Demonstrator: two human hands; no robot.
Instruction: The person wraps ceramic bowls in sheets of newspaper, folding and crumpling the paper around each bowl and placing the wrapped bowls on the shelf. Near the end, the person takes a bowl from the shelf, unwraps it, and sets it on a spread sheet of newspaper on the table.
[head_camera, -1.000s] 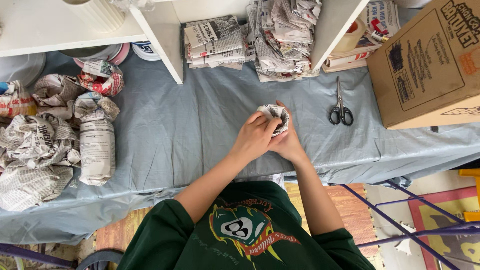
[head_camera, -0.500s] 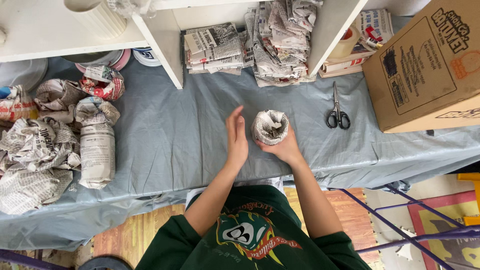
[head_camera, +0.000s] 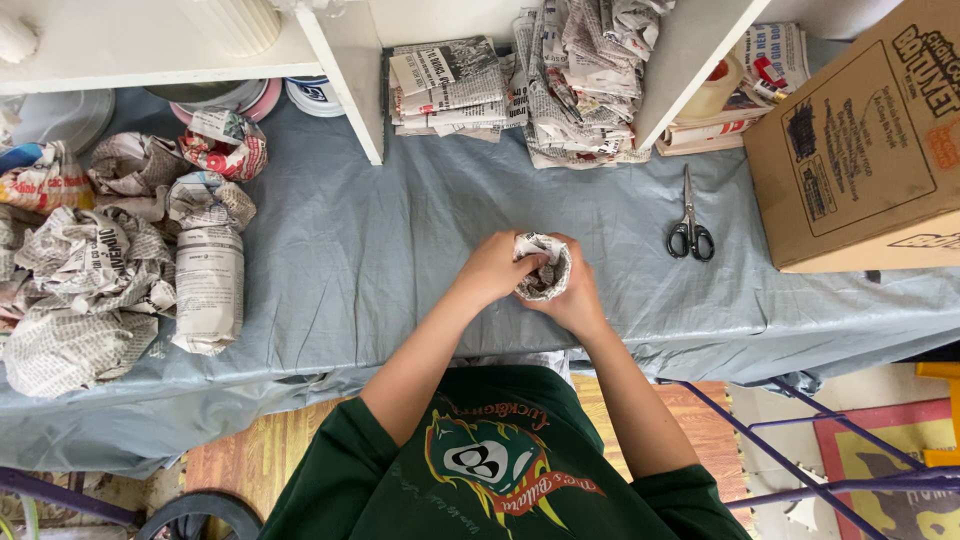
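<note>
A small object wrapped in newspaper (head_camera: 543, 268) is held over the grey cloth-covered table (head_camera: 380, 260), its open top facing up. My right hand (head_camera: 578, 295) cups it from the right and below. My left hand (head_camera: 492, 268) presses on its left side, with the fingers tucking paper at the rim. What is inside the wrapping is hidden.
Several newspaper-wrapped bundles (head_camera: 120, 250) lie at the table's left. Black-handled scissors (head_camera: 690, 228) lie right of my hands, beside a cardboard box (head_camera: 860, 150). Stacked newspapers (head_camera: 540, 80) sit at the back between white shelf legs (head_camera: 345, 70). Plates (head_camera: 250, 95) rest under the shelf.
Half a second ago my left hand was lifted open beside the bundle; now it has closed back onto the wrapped object's left side. The right hand kept holding it.
</note>
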